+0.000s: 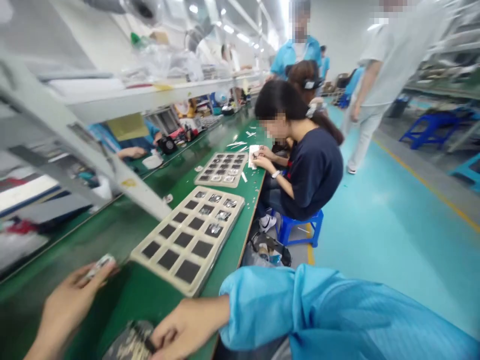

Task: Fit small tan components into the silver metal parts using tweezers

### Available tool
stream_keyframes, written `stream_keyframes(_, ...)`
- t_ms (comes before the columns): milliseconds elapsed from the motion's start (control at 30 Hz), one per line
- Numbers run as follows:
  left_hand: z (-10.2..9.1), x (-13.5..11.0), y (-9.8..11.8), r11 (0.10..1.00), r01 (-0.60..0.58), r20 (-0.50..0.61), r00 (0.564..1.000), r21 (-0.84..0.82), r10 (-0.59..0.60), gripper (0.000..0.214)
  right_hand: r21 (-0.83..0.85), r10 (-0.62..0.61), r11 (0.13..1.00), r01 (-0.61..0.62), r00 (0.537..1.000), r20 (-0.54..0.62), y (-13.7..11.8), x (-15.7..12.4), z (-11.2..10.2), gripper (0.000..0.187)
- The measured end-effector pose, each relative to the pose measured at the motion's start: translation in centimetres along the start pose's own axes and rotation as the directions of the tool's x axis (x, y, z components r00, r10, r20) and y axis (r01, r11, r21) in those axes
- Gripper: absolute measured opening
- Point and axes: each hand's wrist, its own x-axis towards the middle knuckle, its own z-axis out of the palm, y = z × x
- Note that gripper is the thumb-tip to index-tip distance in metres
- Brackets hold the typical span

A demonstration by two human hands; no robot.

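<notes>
My left hand (69,300) is closed on a small flat white-and-silver part (99,265), pinched between thumb and fingers above the green bench. Lower down, my right hand (189,327), in a blue sleeve, has its fingers curled together at a dark bag or dish (129,342) with small pale pieces in it. Something dark shows at those fingertips, too blurred to name. Ahead of both hands lies a cream tray (204,212) with square dark-lined pockets; several pockets at its far and right side hold small shiny parts.
Beyond it, a second tray (213,182) lies near a seated co-worker (311,160) handling a white piece. A slanted white post (123,170) and a shelf (150,95) rise on the left. A blue stool (302,227) and a bag (268,250) stand beside the bench's right edge.
</notes>
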Motion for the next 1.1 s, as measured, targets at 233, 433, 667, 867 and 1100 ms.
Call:
stream_keyframes(233, -0.7, -19.7, -2.8, 0.899, -0.035, -0.181, 0.982, -0.436, -0.049, 0.064, 0.11, -0.099, 0.985, 0.134, 0.956, -0.277, -0.8, -2.1, 1.4, 0.036)
stream_keyframes(433, -0.2, -25.3, -4.8, 0.892, -0.15, -0.334, 0.943, -0.427, -0.001, 0.061, 0.055, -0.094, 0.992, 0.11, 0.969, -0.23, -0.9, -2.4, 1.3, 0.037)
stream_keyframes(667, -1.3, -26.7, -3.8, 0.704, -0.027, -0.054, 0.998, -0.71, -0.016, 0.066, -0.05, -0.138, 0.99, 0.129, 0.951, -0.277, -1.4, -3.2, 1.7, 0.037)
stream_keyframes(867, -1.1, -28.6, -2.2, 0.619, 0.127, 0.145, 0.989, -0.775, -0.022, 0.03, -0.154, -0.131, 0.984, 0.093, 0.957, -0.258, -1.8, -3.7, 1.6, 0.035)
stream_keyframes(1100, -0.3, -29.0, -1.8, 0.627, 0.168, 0.221, 0.975, -0.761, 0.008, 0.029, -0.243, -0.168, 0.963, 0.115, 0.963, -0.21, -2.4, -3.8, 1.6, 0.029)
